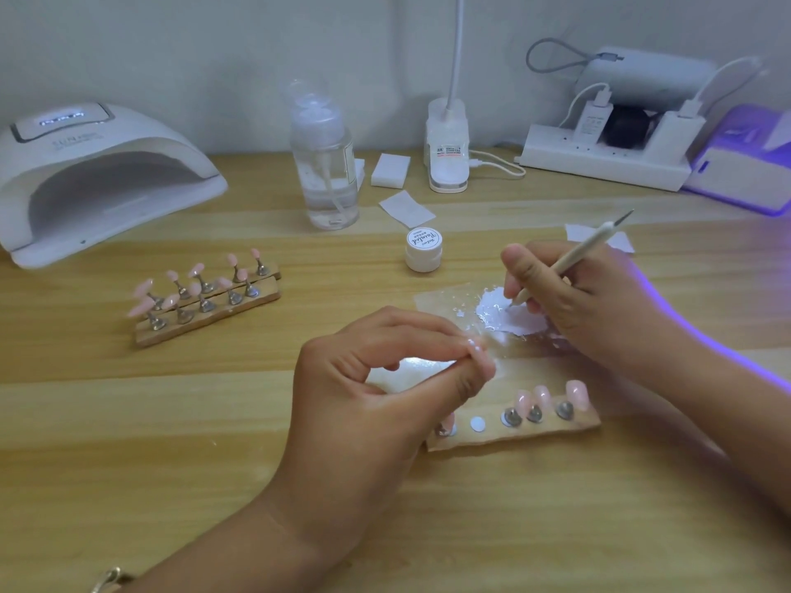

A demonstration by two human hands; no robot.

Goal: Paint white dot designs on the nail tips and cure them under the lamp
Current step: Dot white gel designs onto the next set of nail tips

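The left hand [364, 387] has its grip pinched on a pink nail tip [479, 355], held above the table [171, 421] just beyond the near wooden stand [513, 436] of pink tips. The right hand [586, 301] has its grip clamped on a dotting pen [573, 258], whose point touches a white paint patch [505, 314] on a clear sheet [441, 303]. The curing lamp [98, 177] sits at far left.
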